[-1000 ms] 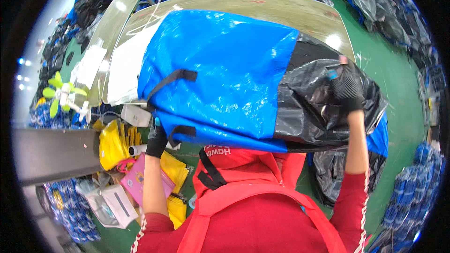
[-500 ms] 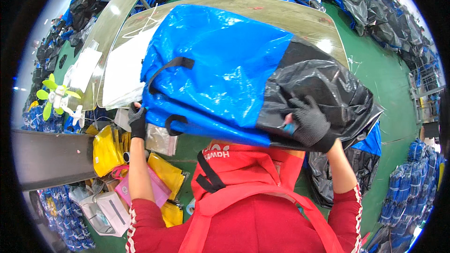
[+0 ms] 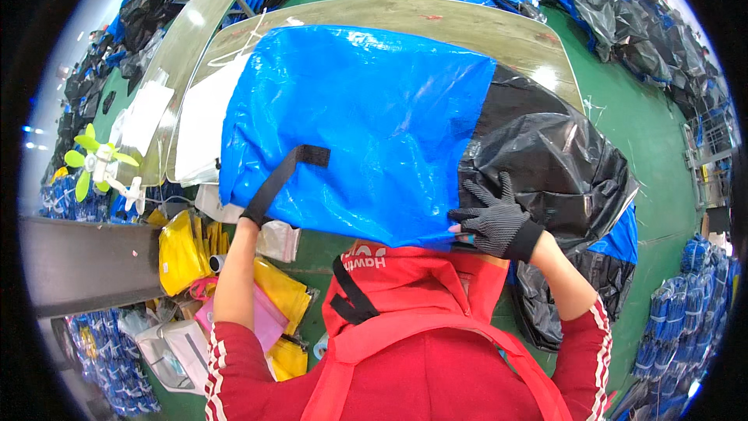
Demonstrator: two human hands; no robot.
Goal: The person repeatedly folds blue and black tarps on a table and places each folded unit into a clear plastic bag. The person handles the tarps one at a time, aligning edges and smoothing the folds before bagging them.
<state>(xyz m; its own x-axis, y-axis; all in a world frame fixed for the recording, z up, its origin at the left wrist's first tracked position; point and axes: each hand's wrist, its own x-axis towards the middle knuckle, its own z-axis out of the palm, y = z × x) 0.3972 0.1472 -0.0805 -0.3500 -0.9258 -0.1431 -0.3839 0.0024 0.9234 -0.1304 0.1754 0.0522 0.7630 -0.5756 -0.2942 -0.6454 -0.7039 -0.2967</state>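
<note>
Two hands on one big blue bag [image 3: 358, 125], frame centre, lying across a curved metal table [image 3: 499, 27]. Right hand [image 3: 495, 218], in a black knit glove, lower right of centre: fingers spread wide and pressed flat on the seam where the blue sheet meets the black plastic bag [image 3: 553, 164] sticking out of its right end. Not clenched, nothing pinched, just palm-down contact. Left hand [image 3: 251, 222], lower left of centre: mostly tucked under the bag's lower edge right at the foot of the black strap [image 3: 282, 181]; cannot tell how it grips, or whether it holds the strap or the hem. Strap runs up diagonally onto the blue face. Yellow packets [image 3: 181, 253] sit lower left below the table edge; a small green fan [image 3: 93, 162] stands at far left. Green floor [image 3: 654, 140] with more blue and black bags at upper right.
</note>
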